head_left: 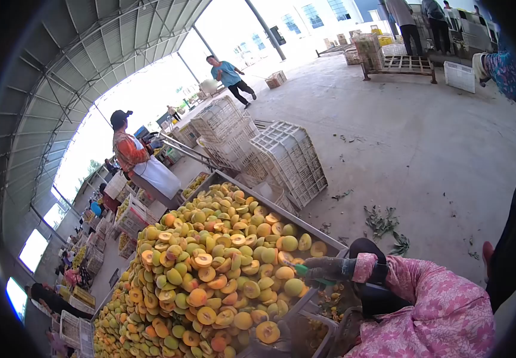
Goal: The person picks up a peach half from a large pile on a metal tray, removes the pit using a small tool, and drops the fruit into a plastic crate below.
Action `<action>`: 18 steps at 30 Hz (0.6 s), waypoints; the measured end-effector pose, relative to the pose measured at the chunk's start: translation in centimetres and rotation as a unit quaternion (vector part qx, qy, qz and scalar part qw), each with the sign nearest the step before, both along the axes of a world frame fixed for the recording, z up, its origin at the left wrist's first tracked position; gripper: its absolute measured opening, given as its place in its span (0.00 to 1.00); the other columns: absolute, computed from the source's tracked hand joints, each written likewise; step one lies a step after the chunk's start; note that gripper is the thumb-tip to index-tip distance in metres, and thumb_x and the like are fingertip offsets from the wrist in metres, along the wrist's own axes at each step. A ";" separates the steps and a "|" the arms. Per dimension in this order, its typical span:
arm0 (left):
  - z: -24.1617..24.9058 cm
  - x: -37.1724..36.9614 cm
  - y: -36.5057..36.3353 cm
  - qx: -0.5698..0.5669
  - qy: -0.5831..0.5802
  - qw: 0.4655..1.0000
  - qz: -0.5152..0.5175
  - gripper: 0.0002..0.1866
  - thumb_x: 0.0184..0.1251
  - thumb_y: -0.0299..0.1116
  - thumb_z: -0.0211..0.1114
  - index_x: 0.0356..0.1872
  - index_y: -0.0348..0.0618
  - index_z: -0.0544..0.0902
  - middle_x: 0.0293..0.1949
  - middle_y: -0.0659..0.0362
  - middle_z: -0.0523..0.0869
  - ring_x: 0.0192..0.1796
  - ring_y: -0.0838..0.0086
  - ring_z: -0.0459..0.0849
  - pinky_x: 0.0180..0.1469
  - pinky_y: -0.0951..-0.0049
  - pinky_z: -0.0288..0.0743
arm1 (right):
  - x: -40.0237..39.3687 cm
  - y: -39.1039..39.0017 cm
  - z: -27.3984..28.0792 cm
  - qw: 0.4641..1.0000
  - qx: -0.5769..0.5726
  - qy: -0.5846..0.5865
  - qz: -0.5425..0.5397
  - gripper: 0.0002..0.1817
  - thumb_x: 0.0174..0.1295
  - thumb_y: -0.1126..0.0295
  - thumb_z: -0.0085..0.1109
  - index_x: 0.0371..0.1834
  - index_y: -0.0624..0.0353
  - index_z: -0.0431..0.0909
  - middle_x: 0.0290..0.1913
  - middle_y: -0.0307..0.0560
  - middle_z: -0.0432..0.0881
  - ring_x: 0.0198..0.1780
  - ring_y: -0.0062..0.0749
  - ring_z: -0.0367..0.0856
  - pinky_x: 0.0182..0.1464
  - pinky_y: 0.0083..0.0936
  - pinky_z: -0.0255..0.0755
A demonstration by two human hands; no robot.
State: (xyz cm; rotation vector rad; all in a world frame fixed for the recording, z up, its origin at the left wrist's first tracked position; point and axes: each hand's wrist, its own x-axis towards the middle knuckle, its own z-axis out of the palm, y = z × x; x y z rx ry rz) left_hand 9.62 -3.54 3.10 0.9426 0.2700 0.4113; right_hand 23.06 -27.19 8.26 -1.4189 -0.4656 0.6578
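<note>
My right hand [326, 268], in a dark glove below a pink floral sleeve, is closed around a green-handled knife [301, 269]. Its short blade points left, over the near edge of a big heap of yellow-orange peaches [210, 256], many cut in half. At the bottom, my left hand [281, 341] shows dimly in a grey glove. A halved peach [268, 332] rests at its fingers, cut face up with the brown middle showing. The heap lies in a metal-edged bin [270, 206].
Stacked white crates [290, 161] stand beyond the bin. A small container [317, 334] with scraps sits near my hands. Leaves [380, 221] litter the concrete floor. One person in an apron [150, 173] stands at left; another in blue [228, 74] is farther off.
</note>
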 end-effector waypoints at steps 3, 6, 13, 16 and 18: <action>1.9 -1.1 -0.8 0.027 -0.047 0.998 0.044 0.31 0.54 0.21 0.66 0.56 0.39 0.58 0.54 0.40 0.73 0.52 0.59 0.78 0.50 0.64 0.77 | -3.3 3.0 -0.4 0.999 0.002 0.034 0.042 0.15 0.66 0.59 0.48 0.48 0.58 0.69 0.31 0.40 0.75 0.27 0.20 0.75 0.27 0.19 0.72; 4.6 -1.0 -1.3 -0.112 -0.026 0.993 0.009 0.23 0.68 0.40 0.51 0.58 0.37 0.64 0.54 0.46 0.73 0.56 0.59 0.72 0.53 0.59 0.74 | -4.9 3.4 -0.5 0.991 -0.006 0.045 0.124 0.14 0.67 0.62 0.48 0.50 0.57 0.69 0.35 0.41 0.76 0.31 0.20 0.76 0.31 0.19 0.73; 4.1 -1.0 -2.2 0.126 -0.069 0.990 0.001 0.20 0.70 0.36 0.49 0.56 0.33 0.65 0.54 0.43 0.73 0.55 0.59 0.74 0.54 0.62 0.74 | -8.0 6.1 0.8 0.919 -0.114 -0.361 0.114 0.17 0.60 0.65 0.54 0.50 0.60 0.69 0.39 0.53 0.77 0.40 0.42 0.78 0.42 0.32 0.72; 4.7 -1.3 -3.0 0.329 -0.080 0.939 0.057 0.17 0.66 0.25 0.52 0.53 0.31 0.63 0.54 0.42 0.73 0.55 0.59 0.75 0.55 0.65 0.74 | -8.6 7.0 -1.4 0.908 -0.069 -0.405 0.076 0.20 0.58 0.67 0.54 0.53 0.60 0.67 0.40 0.58 0.76 0.41 0.50 0.78 0.42 0.38 0.71; 4.6 -1.4 -3.1 0.370 -0.090 0.921 0.086 0.17 0.64 0.22 0.54 0.52 0.31 0.62 0.53 0.42 0.73 0.54 0.59 0.76 0.55 0.66 0.75 | -8.8 7.4 -2.5 0.912 -0.055 -0.402 0.057 0.22 0.58 0.67 0.53 0.57 0.59 0.65 0.40 0.58 0.76 0.41 0.50 0.78 0.42 0.39 0.71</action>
